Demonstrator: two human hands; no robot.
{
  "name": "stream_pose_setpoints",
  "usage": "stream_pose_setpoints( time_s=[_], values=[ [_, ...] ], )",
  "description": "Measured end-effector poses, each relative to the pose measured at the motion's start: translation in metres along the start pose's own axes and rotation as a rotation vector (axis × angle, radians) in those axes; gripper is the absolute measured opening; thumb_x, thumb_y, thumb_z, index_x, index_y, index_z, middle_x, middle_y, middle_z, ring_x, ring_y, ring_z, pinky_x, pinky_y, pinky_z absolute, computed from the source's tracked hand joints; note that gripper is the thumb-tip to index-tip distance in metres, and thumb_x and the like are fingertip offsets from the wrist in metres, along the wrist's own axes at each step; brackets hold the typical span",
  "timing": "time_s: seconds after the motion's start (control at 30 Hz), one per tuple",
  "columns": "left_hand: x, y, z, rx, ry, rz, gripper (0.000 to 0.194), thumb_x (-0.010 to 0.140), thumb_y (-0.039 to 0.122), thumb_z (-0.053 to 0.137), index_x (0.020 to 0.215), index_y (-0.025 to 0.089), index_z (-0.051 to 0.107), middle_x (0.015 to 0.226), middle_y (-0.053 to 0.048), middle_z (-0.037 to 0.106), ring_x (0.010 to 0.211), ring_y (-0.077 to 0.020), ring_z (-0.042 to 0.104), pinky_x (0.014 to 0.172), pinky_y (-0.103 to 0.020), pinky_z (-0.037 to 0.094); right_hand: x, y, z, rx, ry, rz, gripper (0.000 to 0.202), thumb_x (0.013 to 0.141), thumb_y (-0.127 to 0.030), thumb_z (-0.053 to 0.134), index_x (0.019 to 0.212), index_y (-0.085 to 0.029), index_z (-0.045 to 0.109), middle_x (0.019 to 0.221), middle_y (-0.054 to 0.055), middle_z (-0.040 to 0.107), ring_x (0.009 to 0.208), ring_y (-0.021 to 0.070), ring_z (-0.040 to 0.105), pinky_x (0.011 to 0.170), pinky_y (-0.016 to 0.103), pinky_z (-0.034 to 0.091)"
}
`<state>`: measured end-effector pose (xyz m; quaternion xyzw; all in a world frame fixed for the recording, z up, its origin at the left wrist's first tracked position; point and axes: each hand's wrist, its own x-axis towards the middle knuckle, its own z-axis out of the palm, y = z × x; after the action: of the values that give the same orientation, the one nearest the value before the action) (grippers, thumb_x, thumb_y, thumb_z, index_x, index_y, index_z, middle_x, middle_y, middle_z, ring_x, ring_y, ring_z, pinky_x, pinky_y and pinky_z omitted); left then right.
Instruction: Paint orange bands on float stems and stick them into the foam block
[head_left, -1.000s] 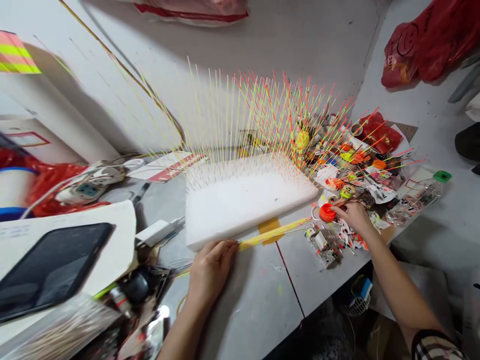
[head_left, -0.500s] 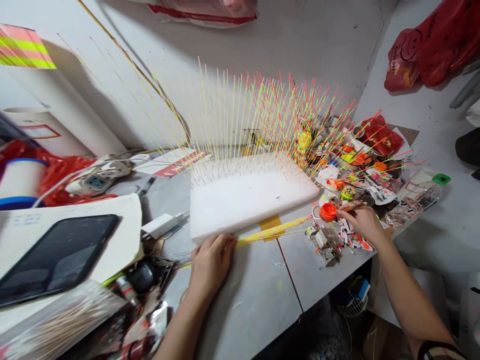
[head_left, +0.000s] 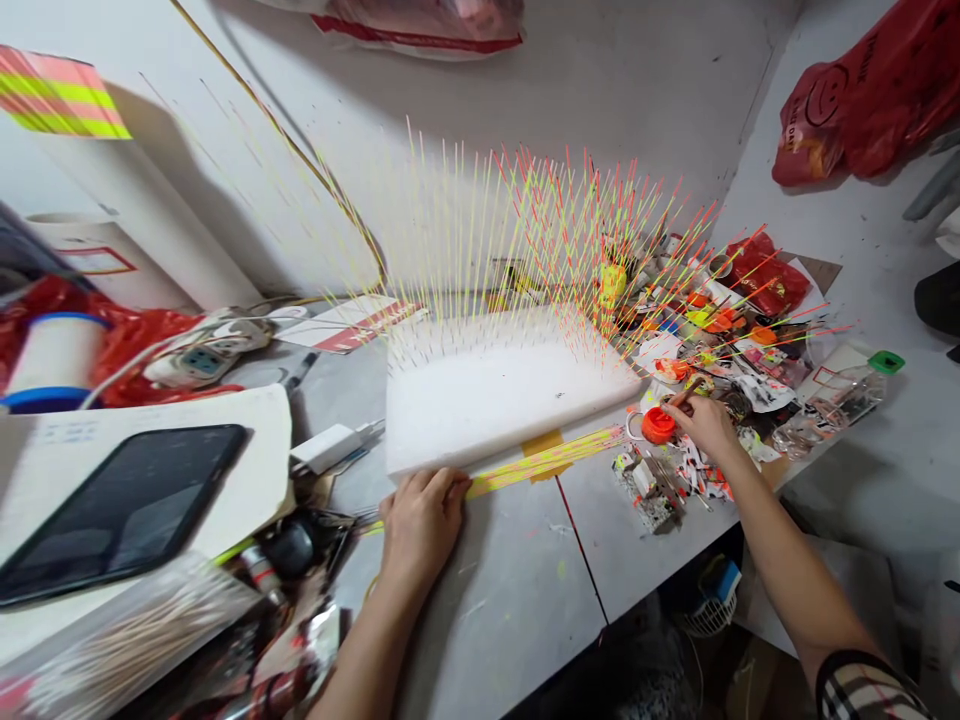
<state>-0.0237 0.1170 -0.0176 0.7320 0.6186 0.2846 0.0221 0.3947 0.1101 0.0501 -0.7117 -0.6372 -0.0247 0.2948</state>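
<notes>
My left hand (head_left: 424, 515) is closed on a bundle of thin yellow rods (head_left: 544, 462), which lies fanned out to the right along the front of a white foam block (head_left: 480, 400). Pink-orange marks show along the rods. Many slender yellow and red-tipped rods (head_left: 555, 230) stand upright in the foam. At the right, my right hand (head_left: 711, 428) pinches a slim brown stick (head_left: 685, 393) that looks like a brush handle. Its lower end is over a small orange pot (head_left: 658, 425), near the far ends of the bundle. The stick's tip is too small to make out.
A paint-spattered block (head_left: 643, 490) sits near the table's front edge. Paint-stained pots and scraps crowd the right side, with a clear plastic bottle (head_left: 847, 405). To the left lie a phone (head_left: 127, 510), a bag of cotton swabs (head_left: 127, 640) and a power strip (head_left: 196, 362).
My right hand has shifted slightly left and up, and the brown stick now tilts more upright over the orange pot. My left hand keeps hold of the rods, which look more fanned out.
</notes>
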Motion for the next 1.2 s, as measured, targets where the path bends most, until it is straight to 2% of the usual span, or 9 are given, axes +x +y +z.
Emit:
stream_pose_setpoints(
  time_s=[0.3, 0.57, 0.7, 0.8, 0.9, 1.03, 1.2],
  values=[
    [0.0, -0.001, 0.002, -0.036, 0.0, 0.046, 0.031, 0.093, 0.035, 0.042, 0.085, 0.023, 0.069, 0.09, -0.007, 0.072, 0.094, -0.0259, 0.063, 0.076, -0.036, 0.038, 0.005, 0.011, 0.004, 0.02, 0.163, 0.119, 0.059, 0.087, -0.075, 0.05, 0.07, -0.022, 0.068, 0.066, 0.009, 0.072, 0.064, 0.0258, 0.07, 0.061, 0.032, 0.047],
    [0.0, 0.0, 0.0, -0.063, -0.008, 0.058, 0.03, 0.093, 0.036, 0.043, 0.086, 0.024, 0.069, 0.091, -0.006, 0.072, 0.093, -0.0252, 0.063, 0.077, -0.036, 0.04, 0.01, 0.021, -0.008, 0.057, 0.24, 0.156, 0.064, 0.082, -0.081, 0.05, 0.066, -0.022, 0.067, 0.062, 0.008, 0.071, 0.062, 0.0255, 0.068, 0.062, 0.033, 0.048],
    [0.0, 0.0, 0.001, -0.076, -0.007, 0.056, 0.031, 0.093, 0.037, 0.042, 0.086, 0.024, 0.069, 0.091, -0.007, 0.072, 0.093, -0.0255, 0.064, 0.079, -0.037, 0.041, 0.002, 0.018, -0.018, 0.107, 0.213, 0.121, 0.062, 0.085, -0.077, 0.05, 0.076, -0.02, 0.07, 0.066, 0.008, 0.073, 0.065, 0.0251, 0.07, 0.064, 0.033, 0.05],
    [0.0, 0.001, 0.001, -0.088, 0.003, 0.063, 0.03, 0.093, 0.036, 0.043, 0.087, 0.023, 0.069, 0.09, -0.007, 0.072, 0.093, -0.0255, 0.064, 0.079, -0.036, 0.041, -0.01, 0.011, -0.023, 0.153, 0.142, 0.041, 0.055, 0.089, -0.07, 0.05, 0.085, -0.02, 0.074, 0.083, 0.009, 0.077, 0.075, 0.0247, 0.072, 0.07, 0.033, 0.053],
    [0.0, 0.003, 0.0, -0.109, 0.028, 0.082, 0.029, 0.093, 0.035, 0.043, 0.088, 0.023, 0.068, 0.09, -0.007, 0.071, 0.091, -0.0245, 0.064, 0.079, -0.035, 0.042, -0.022, 0.005, -0.025, 0.184, 0.04, -0.054, 0.043, 0.091, -0.06, 0.054, 0.086, -0.024, 0.076, 0.096, 0.006, 0.078, 0.089, 0.0244, 0.073, 0.081, 0.034, 0.054],
    [-0.001, 0.007, -0.002, -0.145, 0.049, 0.107, 0.028, 0.094, 0.035, 0.042, 0.088, 0.023, 0.067, 0.088, -0.006, 0.071, 0.089, -0.0227, 0.065, 0.08, -0.033, 0.042, -0.033, 0.001, -0.029, 0.182, -0.045, -0.101, 0.036, 0.092, -0.053, 0.054, 0.086, -0.027, 0.077, 0.095, 0.003, 0.078, 0.089, 0.024, 0.073, 0.083, 0.034, 0.054],
    [-0.002, 0.015, -0.004, -0.211, 0.088, 0.157, 0.028, 0.095, 0.034, 0.042, 0.088, 0.023, 0.067, 0.086, -0.005, 0.071, 0.086, -0.0214, 0.065, 0.081, -0.033, 0.042, -0.037, -0.002, -0.04, 0.17, -0.027, -0.084, 0.042, 0.092, -0.057, 0.049, 0.085, -0.026, 0.077, 0.09, 0.005, 0.078, 0.081, 0.024, 0.073, 0.076, 0.033, 0.055]
  ],
)
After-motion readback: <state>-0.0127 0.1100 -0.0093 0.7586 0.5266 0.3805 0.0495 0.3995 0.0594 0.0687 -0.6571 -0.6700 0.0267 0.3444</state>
